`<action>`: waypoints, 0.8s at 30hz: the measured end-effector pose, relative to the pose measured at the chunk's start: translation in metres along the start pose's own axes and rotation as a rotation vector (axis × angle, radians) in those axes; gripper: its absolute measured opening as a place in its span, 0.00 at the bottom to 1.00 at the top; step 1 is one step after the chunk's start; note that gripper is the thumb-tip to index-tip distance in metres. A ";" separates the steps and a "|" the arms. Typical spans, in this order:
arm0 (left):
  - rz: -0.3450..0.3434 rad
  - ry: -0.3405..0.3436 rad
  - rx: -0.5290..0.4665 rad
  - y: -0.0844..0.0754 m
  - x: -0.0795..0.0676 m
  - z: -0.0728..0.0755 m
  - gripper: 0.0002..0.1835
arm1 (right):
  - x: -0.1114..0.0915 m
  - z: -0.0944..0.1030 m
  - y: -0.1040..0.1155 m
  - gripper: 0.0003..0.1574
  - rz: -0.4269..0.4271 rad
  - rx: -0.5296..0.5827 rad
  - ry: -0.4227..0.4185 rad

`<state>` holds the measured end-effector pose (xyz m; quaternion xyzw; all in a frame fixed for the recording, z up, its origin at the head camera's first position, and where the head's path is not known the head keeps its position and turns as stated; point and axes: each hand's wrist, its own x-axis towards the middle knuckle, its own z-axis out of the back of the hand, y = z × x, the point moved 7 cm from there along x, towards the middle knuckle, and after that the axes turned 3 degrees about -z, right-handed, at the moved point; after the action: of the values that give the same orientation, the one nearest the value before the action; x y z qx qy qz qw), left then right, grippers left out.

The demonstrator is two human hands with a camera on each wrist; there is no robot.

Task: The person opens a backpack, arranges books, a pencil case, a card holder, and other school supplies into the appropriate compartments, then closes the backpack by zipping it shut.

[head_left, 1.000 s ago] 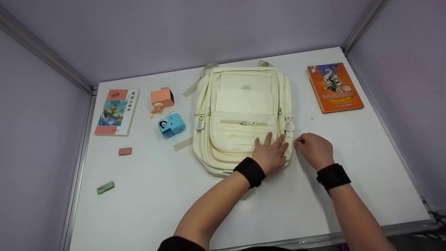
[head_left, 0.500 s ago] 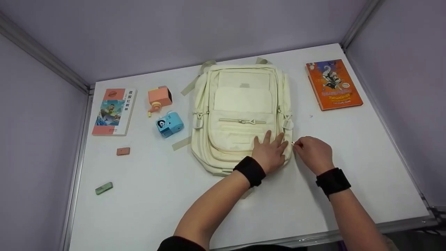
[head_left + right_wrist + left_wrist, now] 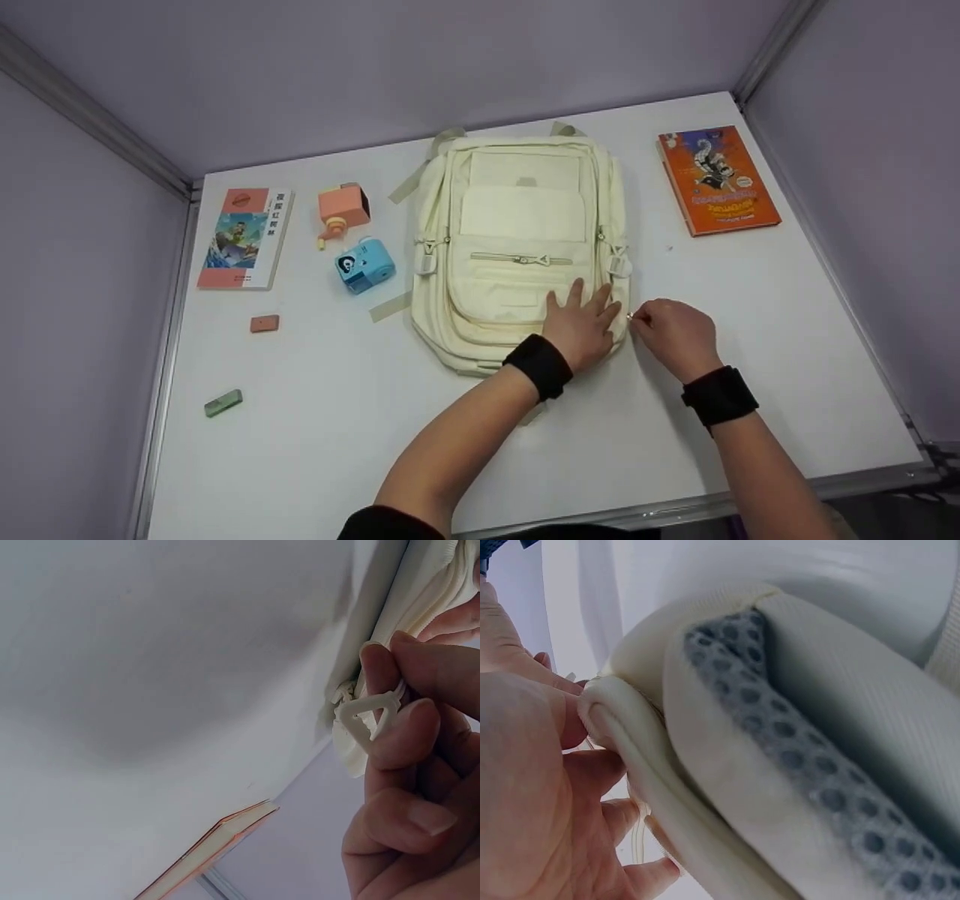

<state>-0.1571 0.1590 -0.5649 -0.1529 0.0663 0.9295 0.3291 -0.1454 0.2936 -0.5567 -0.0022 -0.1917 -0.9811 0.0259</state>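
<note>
A cream backpack (image 3: 525,214) lies front side up on the white table. My left hand (image 3: 579,336) rests on its lower right front with the fingers spread; in the left wrist view the fingertips press the bag's padded edge, beside a grey mesh panel (image 3: 795,746). At the bag's right side, my right hand (image 3: 677,337) pinches a zipper pull between thumb and fingers. The right wrist view shows the pull's white triangular tab (image 3: 364,703) sticking out from the fingertips. The zipper track it runs on is hidden from the head view.
An orange book (image 3: 720,180) lies at the back right. On the left are a white and pink book (image 3: 244,240), a pink crank sharpener (image 3: 345,206), a blue device (image 3: 365,265), a pink eraser (image 3: 265,323) and a green eraser (image 3: 223,403). Walls enclose the table's back and sides.
The right hand has slid the zipper pull a short way along the bag's right side, toward the near end. The left hand stays in place on the bag.
</note>
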 end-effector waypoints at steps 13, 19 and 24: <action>-0.001 -0.004 0.024 -0.003 0.001 -0.001 0.29 | -0.018 0.000 0.007 0.02 0.030 0.007 0.029; -0.039 -0.009 -0.011 0.000 -0.002 0.001 0.30 | -0.021 -0.002 0.011 0.03 0.036 0.008 0.059; -0.150 -0.076 -0.059 0.002 -0.012 0.005 0.34 | -0.020 0.001 0.008 0.04 0.007 0.025 0.050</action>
<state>-0.1509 0.1511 -0.5564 -0.1318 0.0147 0.9088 0.3956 -0.1255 0.2881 -0.5530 0.0222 -0.2034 -0.9783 0.0341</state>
